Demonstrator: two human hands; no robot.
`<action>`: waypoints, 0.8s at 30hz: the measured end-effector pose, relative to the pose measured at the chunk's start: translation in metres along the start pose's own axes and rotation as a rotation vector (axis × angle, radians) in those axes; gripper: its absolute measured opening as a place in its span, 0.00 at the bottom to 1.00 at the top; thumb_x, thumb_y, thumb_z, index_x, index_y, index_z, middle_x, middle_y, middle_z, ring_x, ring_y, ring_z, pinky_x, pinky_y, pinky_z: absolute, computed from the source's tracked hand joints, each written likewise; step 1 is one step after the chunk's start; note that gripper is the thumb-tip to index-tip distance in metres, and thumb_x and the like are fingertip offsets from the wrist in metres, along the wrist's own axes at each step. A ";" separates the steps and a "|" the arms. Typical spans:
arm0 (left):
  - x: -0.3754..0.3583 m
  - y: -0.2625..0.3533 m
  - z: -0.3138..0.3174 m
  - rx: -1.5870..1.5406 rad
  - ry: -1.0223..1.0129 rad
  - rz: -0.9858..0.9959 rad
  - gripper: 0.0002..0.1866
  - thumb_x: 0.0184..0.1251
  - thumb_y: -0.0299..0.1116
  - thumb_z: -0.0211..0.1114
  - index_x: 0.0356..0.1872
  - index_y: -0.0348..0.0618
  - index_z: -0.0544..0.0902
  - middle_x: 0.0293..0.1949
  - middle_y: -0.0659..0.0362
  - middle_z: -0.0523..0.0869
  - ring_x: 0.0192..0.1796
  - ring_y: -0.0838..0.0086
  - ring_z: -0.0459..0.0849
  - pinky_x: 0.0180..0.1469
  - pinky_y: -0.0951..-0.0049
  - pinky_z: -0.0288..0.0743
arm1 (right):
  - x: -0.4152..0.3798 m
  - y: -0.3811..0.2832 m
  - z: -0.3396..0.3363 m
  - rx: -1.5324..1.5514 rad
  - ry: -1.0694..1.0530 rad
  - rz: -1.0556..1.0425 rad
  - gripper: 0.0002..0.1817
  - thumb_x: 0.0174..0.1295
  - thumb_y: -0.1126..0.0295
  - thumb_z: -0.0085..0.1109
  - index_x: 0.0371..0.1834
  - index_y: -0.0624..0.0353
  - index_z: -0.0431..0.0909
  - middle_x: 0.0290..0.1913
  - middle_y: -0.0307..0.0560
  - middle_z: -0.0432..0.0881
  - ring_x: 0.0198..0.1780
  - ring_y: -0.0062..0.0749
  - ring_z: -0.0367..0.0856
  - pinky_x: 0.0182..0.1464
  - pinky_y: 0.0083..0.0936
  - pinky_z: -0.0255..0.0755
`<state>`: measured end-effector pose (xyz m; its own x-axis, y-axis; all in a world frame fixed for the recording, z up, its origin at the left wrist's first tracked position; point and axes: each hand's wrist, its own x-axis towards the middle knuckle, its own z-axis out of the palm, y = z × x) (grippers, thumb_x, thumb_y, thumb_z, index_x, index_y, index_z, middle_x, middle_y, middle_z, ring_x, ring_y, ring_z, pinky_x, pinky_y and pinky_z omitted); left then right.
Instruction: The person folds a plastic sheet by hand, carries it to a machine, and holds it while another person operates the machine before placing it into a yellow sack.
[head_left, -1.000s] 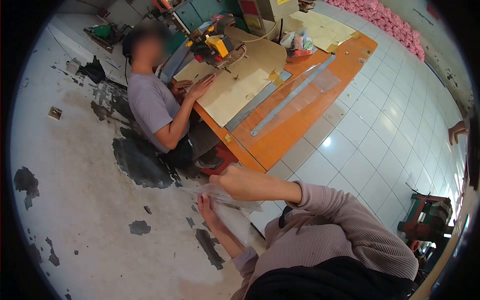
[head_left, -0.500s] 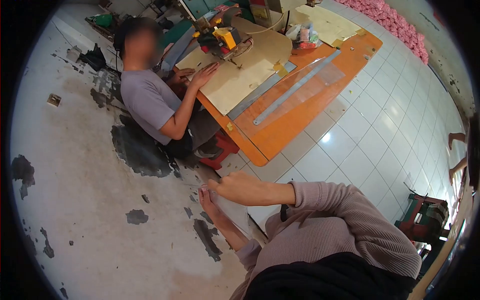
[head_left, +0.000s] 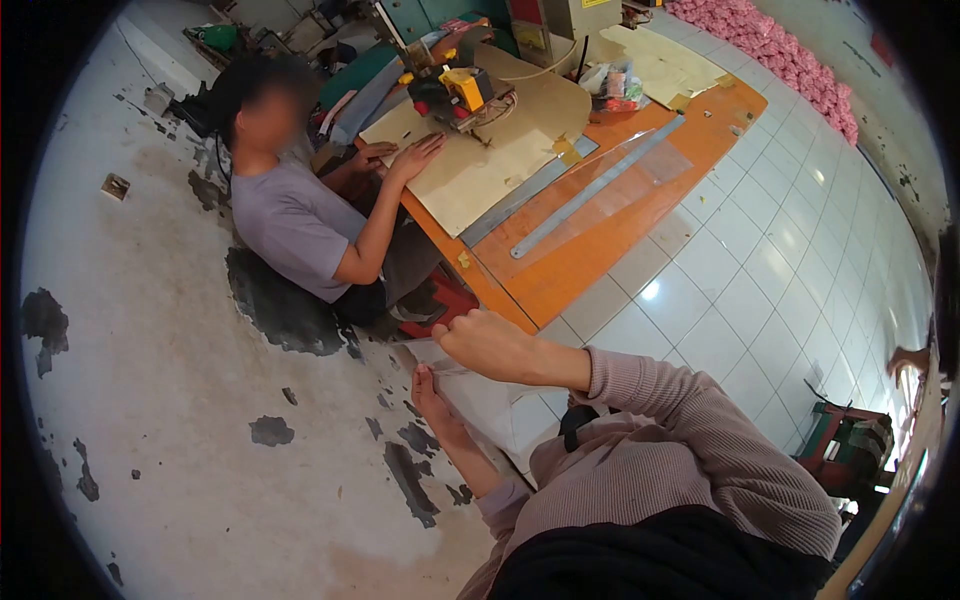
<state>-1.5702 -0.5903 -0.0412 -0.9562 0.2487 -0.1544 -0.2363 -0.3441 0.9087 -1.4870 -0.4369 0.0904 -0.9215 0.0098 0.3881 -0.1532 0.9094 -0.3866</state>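
A thin, pale plastic sheet (head_left: 490, 402) hangs between my two hands, in front of my body. My left hand (head_left: 430, 393) comes up from below with its fingers closed on the sheet's edge, thumb uppermost. Just above and to the right, my right hand (head_left: 485, 345) is curled into a loose fist, its back towards me. The sheet's upper edge runs in under its fingers, which are mostly hidden. Both hands are in mid-air, near the front corner of an orange table.
A co-worker (head_left: 295, 215) sits on a red stool (head_left: 440, 300), hands on a tan board (head_left: 480, 150) under a machine with a yellow part (head_left: 465, 88). A steel ruler (head_left: 600, 185) and clear plastic lie on the orange table (head_left: 560, 275). Pink bundles (head_left: 765, 60) line the far wall.
My right hand has risen slightly and moved right, and the gap between my hands has widened. More of the pale sheet shows between them. The co-worker leans a little differently.
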 end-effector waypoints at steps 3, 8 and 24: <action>0.006 0.000 0.004 -0.006 0.001 -0.017 0.09 0.64 0.34 0.55 0.36 0.37 0.76 0.33 0.65 0.76 0.38 0.84 0.72 0.43 0.84 0.66 | 0.000 0.004 -0.004 0.091 -0.012 -0.027 0.06 0.45 0.78 0.53 0.25 0.71 0.70 0.20 0.59 0.76 0.26 0.48 0.79 0.26 0.34 0.72; 0.000 0.008 0.007 0.060 0.060 0.056 0.15 0.64 0.36 0.55 0.45 0.36 0.75 0.41 0.61 0.76 0.44 0.79 0.73 0.48 0.81 0.66 | -0.005 0.008 -0.014 0.286 -0.041 -0.056 0.06 0.43 0.81 0.52 0.26 0.73 0.71 0.20 0.63 0.75 0.27 0.53 0.78 0.27 0.36 0.71; -0.005 -0.013 -0.030 -0.033 0.004 -0.053 0.22 0.63 0.42 0.52 0.55 0.41 0.71 0.48 0.61 0.74 0.48 0.73 0.72 0.52 0.76 0.65 | 0.012 0.033 -0.003 0.819 -0.159 0.316 0.11 0.58 0.74 0.44 0.35 0.73 0.72 0.31 0.60 0.78 0.27 0.42 0.81 0.22 0.25 0.75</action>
<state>-1.5675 -0.6145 -0.0638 -0.9427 0.2643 -0.2037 -0.2924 -0.3603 0.8858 -1.5020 -0.4056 0.0853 -0.9931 0.0969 0.0654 -0.0345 0.2913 -0.9560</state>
